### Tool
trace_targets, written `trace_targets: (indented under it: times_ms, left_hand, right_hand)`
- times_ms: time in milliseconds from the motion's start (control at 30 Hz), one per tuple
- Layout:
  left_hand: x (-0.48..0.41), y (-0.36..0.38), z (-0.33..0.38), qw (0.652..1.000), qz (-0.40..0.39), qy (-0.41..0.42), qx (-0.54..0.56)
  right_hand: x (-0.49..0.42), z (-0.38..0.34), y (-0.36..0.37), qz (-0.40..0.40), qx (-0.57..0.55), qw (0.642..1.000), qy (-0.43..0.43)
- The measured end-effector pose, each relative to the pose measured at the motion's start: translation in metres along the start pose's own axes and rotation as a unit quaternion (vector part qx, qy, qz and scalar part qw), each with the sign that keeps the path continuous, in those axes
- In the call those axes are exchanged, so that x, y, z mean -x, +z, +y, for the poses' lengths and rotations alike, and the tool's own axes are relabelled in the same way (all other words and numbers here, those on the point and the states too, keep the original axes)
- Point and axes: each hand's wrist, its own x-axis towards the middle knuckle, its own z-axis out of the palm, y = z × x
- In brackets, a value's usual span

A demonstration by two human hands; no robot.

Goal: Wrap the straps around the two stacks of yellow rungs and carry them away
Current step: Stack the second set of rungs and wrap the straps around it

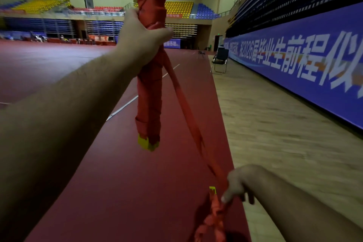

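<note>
My left hand (141, 35) grips a stack of yellow rungs wound in red strap (150, 92), held upright in front of me, with a yellow end (146, 142) showing at the bottom. A loose length of red strap (186, 116) runs from that bundle down to the lower right. There my right hand (238, 184) holds the strap just above a second strap-wrapped stack (213, 220), whose yellow tip (212, 190) peeks out. The second stack hangs low and its bottom is cut off by the frame edge.
I stand on a red sports mat (117, 182) in a large hall. Wooden floor (275, 124) lies to the right, bordered by a blue banner wall (314, 68). A folding chair (221, 60) stands by the wall ahead. Seating tiers (176, 9) fill the far end.
</note>
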Motion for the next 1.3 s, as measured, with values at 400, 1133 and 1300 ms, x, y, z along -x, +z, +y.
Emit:
trace_targets:
  times_ms: [400,1133,1300]
  left_hand:
    - [0.033,0.036,-0.044,0.998,-0.041,-0.05,0.006]
    - [0.055,0.031,-0.107,0.989,-0.071,-0.126,-0.019]
    - [0.048,0.03,-0.113,0.992,-0.051,-0.116,-0.013]
  right_hand:
    - [0.014,-0.05,-0.066,0.324,-0.496,0.732,-0.337]
    - [-0.036,-0.042,-0.031,-0.042,-0.089,0.995,-0.001]
    - [-0.043,-0.026,-0.084,0.626,-0.264,0.732,-0.049]
